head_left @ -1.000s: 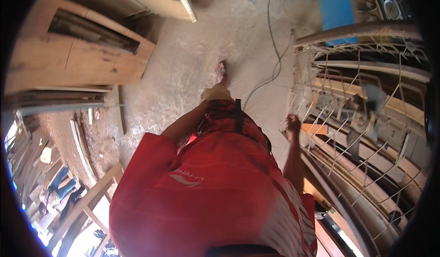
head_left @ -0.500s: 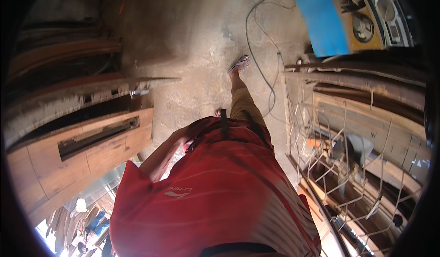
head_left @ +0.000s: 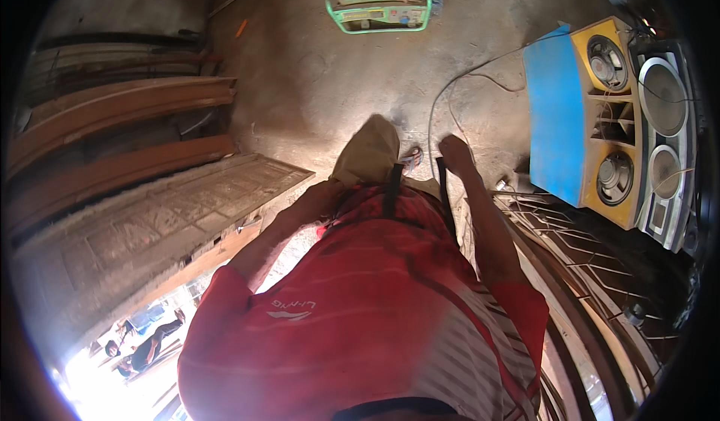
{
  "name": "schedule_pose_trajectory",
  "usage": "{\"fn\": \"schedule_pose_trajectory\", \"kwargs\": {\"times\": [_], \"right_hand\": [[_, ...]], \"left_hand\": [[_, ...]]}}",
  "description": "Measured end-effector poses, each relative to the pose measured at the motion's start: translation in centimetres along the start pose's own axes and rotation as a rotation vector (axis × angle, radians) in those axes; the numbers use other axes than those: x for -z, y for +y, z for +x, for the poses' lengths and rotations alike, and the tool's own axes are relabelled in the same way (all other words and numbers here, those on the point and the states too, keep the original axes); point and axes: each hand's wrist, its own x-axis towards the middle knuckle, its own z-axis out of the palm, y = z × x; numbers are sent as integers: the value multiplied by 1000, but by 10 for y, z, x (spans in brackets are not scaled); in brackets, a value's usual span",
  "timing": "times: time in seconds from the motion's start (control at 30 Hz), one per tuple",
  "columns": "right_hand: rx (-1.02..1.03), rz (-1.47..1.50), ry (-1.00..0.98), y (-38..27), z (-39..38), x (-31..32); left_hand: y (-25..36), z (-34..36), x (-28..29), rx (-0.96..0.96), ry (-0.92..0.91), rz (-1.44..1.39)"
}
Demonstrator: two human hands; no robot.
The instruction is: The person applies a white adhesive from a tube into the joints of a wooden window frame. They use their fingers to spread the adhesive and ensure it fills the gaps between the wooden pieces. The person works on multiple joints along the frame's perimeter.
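Note:
My right hand [head_left: 453, 151] is held out in front of me over the floor, its fingers curled closed. What it holds, if anything, is hidden. Beside it runs a thin dark cable [head_left: 436, 113] that bends across the floor. My left hand [head_left: 324, 197] is at my waist, by the red shirt [head_left: 375, 301] and the raised leg of my tan trousers [head_left: 367, 151]. Its fingers do not show. Two black straps hang at the shirt's front hem. A foot in a sandal [head_left: 411, 158] shows between my hands.
Ahead stands a green-framed machine [head_left: 379, 20]. To the right are a blue-sided speaker cabinet [head_left: 555, 113], a grey speaker unit [head_left: 664, 121] and a metal grille [head_left: 577, 241]. Wooden boards and a carved panel [head_left: 165, 218] lie left. Another person [head_left: 150, 346] is at the lower left.
I have stepped forward, so the green-framed machine and speakers show more fully. My right arm has come into view, and the other leg is now in front.

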Motion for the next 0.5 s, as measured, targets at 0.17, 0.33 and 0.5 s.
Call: {"fn": "schedule_pose_trajectory", "kwargs": {"times": [0.17,0.33,0.5], "right_hand": [[-38,922,31,-90,145,80],[-250,887,-51,-66,205,155],[-177,815,-189,-40,239,186]], "left_hand": [[13,74,58,-63,171,139],[19,159,145,-165,256,203],[45,220,229,-26,-60,418]]}}
